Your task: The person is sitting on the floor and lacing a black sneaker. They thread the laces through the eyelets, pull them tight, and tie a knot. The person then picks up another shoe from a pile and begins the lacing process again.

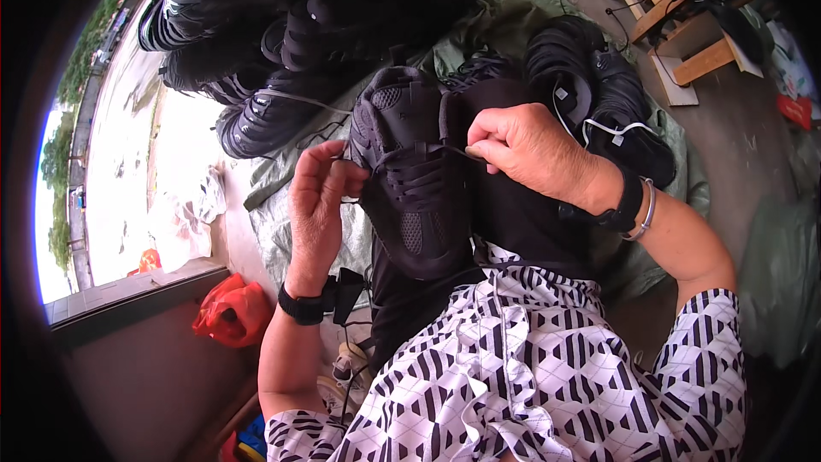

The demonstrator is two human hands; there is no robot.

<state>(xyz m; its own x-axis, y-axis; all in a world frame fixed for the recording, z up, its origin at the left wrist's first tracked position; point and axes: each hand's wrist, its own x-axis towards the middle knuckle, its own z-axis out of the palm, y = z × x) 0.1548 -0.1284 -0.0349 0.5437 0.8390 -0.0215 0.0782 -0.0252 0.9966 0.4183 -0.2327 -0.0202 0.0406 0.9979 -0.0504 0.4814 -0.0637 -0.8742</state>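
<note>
A black sneaker upper (419,214) rests on my lap, its toe toward me and its heel opening away. Dark laces (415,173) cross its front in several rows. At the shoe's left side my left hand (318,192) is closed, thumb and fingers pinching a lace end. On the other side my right hand (532,152) pinches the opposite lace, which runs taut from the top eyelets to my fingertips. Both wrists carry black bands, and a silver bangle (647,210) circles my right one.
Black shoe uppers (342,26) lie heaped at the far left. More stacked uppers (603,90) with white cords sit at the right on green sheeting (505,4). A wooden stool (684,34) stands far right. A red plastic bag (235,312) lies by the low wall at left.
</note>
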